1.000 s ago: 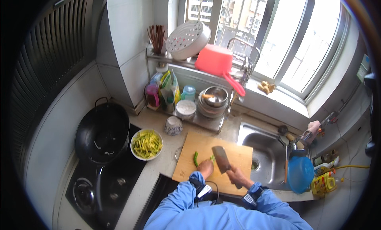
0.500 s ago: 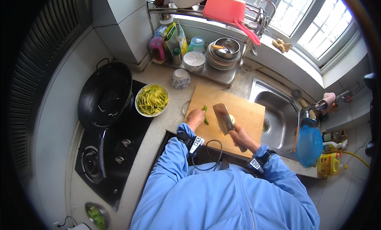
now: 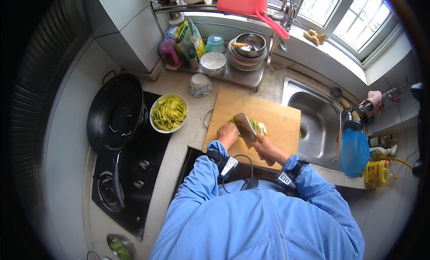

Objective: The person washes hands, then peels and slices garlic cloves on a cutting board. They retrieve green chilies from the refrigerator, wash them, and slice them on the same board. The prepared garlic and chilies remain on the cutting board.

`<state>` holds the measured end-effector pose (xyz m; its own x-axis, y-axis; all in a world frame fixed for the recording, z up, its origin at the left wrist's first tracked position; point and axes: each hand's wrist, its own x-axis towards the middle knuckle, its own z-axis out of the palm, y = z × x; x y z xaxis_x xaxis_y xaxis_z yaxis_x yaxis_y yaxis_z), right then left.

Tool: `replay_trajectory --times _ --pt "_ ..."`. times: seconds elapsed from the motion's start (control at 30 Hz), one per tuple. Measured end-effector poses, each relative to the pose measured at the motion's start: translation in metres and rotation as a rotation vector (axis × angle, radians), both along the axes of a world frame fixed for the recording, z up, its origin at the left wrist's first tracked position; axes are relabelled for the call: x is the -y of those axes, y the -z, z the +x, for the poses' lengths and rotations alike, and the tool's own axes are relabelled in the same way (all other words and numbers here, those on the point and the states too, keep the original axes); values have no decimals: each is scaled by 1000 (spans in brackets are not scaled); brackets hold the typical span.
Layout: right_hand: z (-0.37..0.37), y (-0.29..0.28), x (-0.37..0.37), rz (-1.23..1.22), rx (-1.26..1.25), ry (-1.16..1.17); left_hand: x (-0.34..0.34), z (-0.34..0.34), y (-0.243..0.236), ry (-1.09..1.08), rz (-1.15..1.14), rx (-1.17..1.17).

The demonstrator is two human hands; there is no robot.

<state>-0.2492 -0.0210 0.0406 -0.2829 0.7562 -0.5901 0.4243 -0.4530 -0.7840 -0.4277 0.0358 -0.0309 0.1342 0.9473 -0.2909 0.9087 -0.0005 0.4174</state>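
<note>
My left hand [image 3: 227, 135] has its fingers curled on the wooden cutting board [image 3: 280, 116], holding a slim green pepper [image 3: 232, 120]. The pepper is mostly hidden by the fingers and blade. Gripped by its handle in my right hand [image 3: 270, 151] is a cleaver [image 3: 244, 129], its blade tilted, right beside the left fingers. Whether the edge touches the pepper I cannot tell. Just right of the blade lie pale green and white cut pieces [image 3: 260, 127], their kind unclear. A white bowl [image 3: 152, 123] of yellow-green strips [image 3: 169, 112] stands left of the board.
A black wok [image 3: 114, 112] sits on the black stove [image 3: 148, 148] at left. The steel sink [image 3: 320, 125] adjoins the board's right side, with a blue basin [image 3: 354, 152] beyond. Behind are an upturned patterned bowl [image 3: 199, 85] and a rack with stacked plates [image 3: 246, 62].
The cleaver has shifted left and up against my left hand. My left hand has moved slightly right on the board. Pale pieces formerly behind the blade now show. The whole view has shifted a little.
</note>
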Motion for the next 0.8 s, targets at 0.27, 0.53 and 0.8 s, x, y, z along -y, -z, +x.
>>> replay_trajectory --times 0.27,0.53,0.8 --pt "1 -17 -2 -119 -101 -28 3 7 1 -39 68 -58" --pt "-1 -14 -13 -220 -159 4 3 7 8 -18 104 -81" --pt "-6 -9 -2 -141 -144 44 8 6 13 -50 134 -28"
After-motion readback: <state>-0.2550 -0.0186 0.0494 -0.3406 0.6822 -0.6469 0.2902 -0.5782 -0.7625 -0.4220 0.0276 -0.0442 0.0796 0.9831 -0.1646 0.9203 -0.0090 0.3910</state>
